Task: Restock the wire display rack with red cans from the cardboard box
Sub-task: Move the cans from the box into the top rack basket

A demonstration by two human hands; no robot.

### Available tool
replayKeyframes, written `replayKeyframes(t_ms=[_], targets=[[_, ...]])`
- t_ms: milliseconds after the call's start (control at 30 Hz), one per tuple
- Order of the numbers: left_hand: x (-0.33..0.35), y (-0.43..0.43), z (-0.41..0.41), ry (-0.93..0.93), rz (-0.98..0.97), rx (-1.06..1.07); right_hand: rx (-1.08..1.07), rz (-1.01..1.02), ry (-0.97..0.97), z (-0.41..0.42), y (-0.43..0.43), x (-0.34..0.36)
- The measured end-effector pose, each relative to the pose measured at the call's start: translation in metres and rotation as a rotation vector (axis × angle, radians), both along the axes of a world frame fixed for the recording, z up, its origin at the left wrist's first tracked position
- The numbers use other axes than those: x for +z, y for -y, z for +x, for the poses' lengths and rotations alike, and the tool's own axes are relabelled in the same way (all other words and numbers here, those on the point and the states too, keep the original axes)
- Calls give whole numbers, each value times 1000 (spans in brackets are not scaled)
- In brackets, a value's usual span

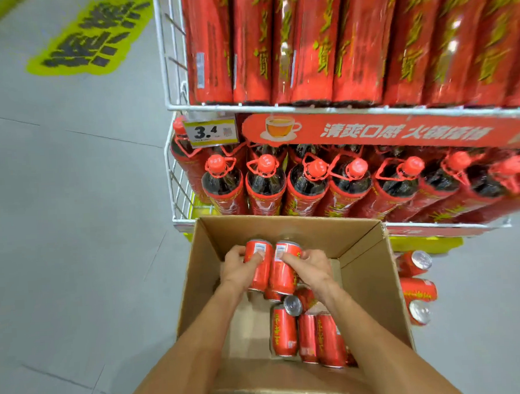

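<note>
An open cardboard box (365, 269) stands on the floor in front of the white wire display rack (168, 81). My left hand (237, 268) grips one red can (258, 269) and my right hand (312, 269) grips a second red can (283, 271). Both cans are held side by side above the box's inside. Several more red cans (308, 339) lie on the box's bottom, below my forearms. The rack's upper shelf holds tall red packs (305, 43).
The rack's lower shelf is packed with red-capped dark bottles (309, 182) behind a red banner and a 3.4 price tag (210, 133). Three red cans (417, 291) lie on the grey floor right of the box. A yellow floor sticker (93, 36) lies far left.
</note>
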State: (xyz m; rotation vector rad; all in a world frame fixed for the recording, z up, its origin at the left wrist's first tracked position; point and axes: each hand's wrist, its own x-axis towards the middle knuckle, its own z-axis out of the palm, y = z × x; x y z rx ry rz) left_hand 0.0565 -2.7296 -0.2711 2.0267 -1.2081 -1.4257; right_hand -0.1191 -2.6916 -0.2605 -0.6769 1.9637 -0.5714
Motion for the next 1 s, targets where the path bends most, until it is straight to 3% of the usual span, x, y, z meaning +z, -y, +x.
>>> replayKeyframes(t_ms=[200, 500, 633, 833, 1000], targets=[[191, -15, -5, -120, -28, 0, -91, -51, 8, -6, -23, 194], [576, -39, -9, -329, -101, 29, -117, -244, 72, -15, -50, 564], [711, -32, -20, -382, -190, 12, -100, -369, 90, -28, -47, 708], [852, -3, -56, -514, -343, -59, -91, -531, 88, -70, -13, 850], [915, 33, -97, -512, -507, 0, -64, -702, -15, -103, 31, 925]])
